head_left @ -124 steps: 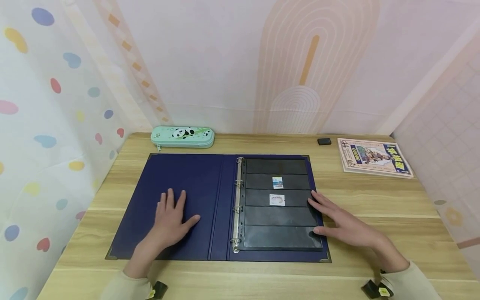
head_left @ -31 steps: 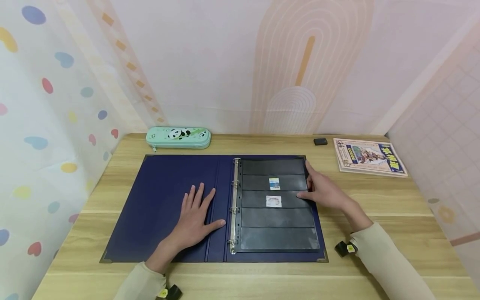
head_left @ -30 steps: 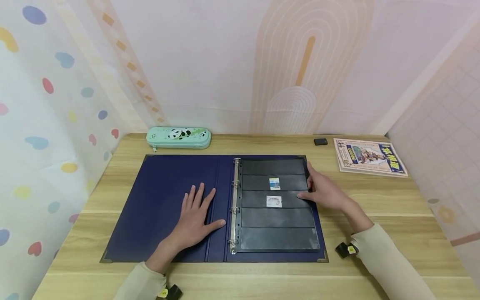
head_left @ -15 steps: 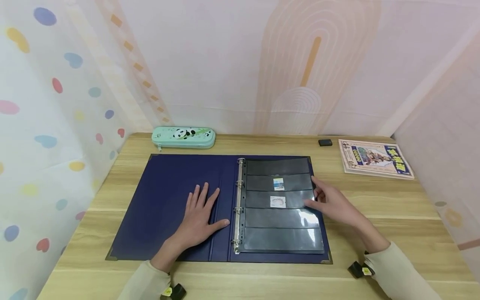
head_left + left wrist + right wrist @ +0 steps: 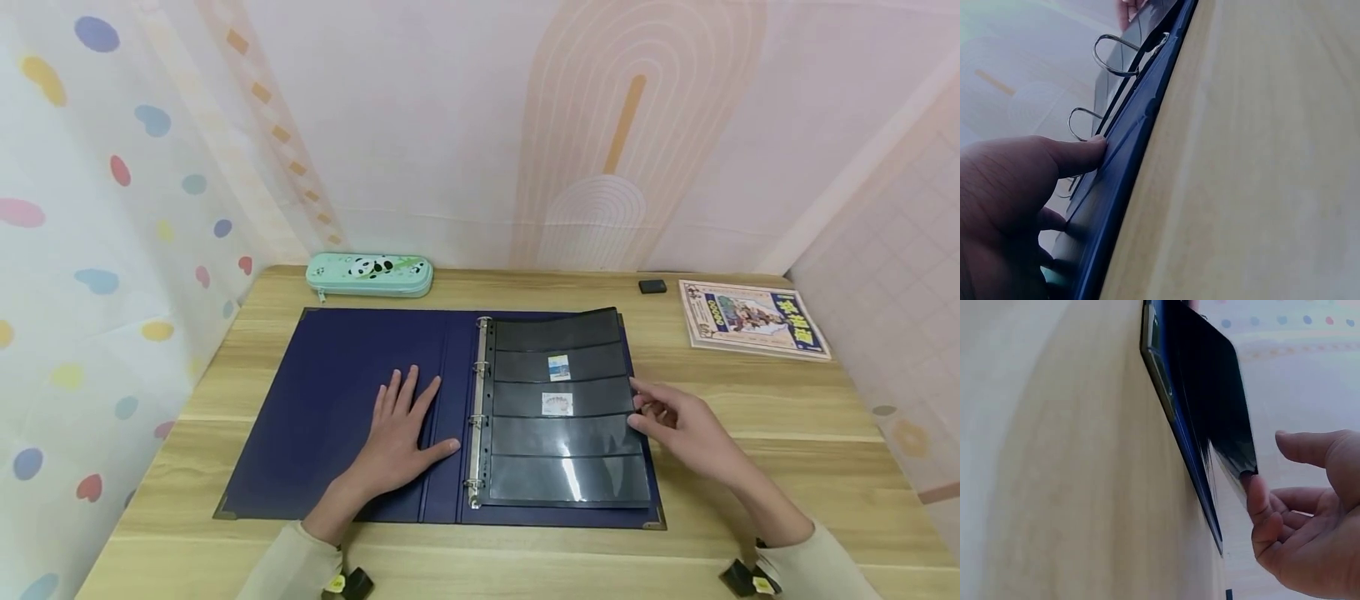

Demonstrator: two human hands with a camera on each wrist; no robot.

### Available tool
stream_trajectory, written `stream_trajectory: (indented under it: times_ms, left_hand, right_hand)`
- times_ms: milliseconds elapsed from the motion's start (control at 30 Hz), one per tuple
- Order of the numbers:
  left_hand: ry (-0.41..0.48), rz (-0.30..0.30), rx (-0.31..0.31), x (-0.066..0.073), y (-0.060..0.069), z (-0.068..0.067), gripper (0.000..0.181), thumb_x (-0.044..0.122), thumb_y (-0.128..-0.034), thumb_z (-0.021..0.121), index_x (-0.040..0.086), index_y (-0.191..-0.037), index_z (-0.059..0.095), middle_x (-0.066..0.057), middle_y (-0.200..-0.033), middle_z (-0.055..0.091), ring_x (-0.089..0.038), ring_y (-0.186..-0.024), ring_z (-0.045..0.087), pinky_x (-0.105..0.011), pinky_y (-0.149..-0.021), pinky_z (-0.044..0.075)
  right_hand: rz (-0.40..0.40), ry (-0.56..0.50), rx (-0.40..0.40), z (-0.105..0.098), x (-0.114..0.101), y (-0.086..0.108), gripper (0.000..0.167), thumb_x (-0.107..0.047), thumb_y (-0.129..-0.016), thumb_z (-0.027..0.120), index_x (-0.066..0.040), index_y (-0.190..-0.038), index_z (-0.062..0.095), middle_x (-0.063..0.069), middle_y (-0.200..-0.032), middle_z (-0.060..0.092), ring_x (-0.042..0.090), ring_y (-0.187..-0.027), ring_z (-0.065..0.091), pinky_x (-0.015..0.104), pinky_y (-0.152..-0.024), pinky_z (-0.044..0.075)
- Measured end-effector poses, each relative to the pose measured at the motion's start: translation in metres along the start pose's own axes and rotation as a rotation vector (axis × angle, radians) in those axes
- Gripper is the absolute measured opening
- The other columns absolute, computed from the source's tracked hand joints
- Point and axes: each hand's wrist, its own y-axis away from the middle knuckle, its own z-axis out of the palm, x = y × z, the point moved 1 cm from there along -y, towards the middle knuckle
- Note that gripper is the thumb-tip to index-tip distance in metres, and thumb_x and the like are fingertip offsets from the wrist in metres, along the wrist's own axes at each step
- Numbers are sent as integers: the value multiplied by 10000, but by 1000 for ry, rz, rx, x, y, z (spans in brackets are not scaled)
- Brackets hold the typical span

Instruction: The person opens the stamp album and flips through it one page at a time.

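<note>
A dark blue ring binder (image 5: 337, 358) lies open on the table, its metal rings (image 5: 480, 368) holding a black pocket page (image 5: 555, 437). Two stamps show in the pockets, a blue and white one (image 5: 558, 367) and a whitish one (image 5: 557, 404). My left hand (image 5: 397, 446) rests with spread fingers on the inside cover near the spine. My right hand (image 5: 686, 429) is at the page's right edge, fingers curled at and under that edge; in the right wrist view the thumb (image 5: 1307, 447) stands apart from the raised page (image 5: 1222, 394).
A mint panda pencil case (image 5: 369, 275) lies behind the binder on the left. Toward the back right are a small black object (image 5: 652, 287) and a booklet with a printed cover (image 5: 753, 319). Patterned curtains hang behind and beside the wooden table (image 5: 525, 554).
My right hand has slid down the page's right edge and outward, and the page's upper right corner has risen. My left hand moved toward the spine earlier and has since stayed there.
</note>
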Motion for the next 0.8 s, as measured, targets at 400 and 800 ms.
stream_trajectory:
  times_ms: [400,800]
  left_hand:
    - [67,-34,78,24,3,-11,739,327,-1072,745,0,-1670,458,-349,-1760,267,-583,-1651,141,-765,-1303,67]
    - [193,99,199,69,9,-20,600,240,-1103,721,107,-1652,518,-161,-1689,502,-431,-1556,474,-715,-1189,429]
  right_hand:
    - [-181,-157,59,8,-21,13,651,46,-1064,682,18,-1672,450,210,-1411,598,84,-1008,594,167,-860,519]
    - [-315,-333,-35,40,-36,10,718,37,-1107,543,-152,-1765,328,81,-1612,432,134,-1345,482,178,-1101,426]
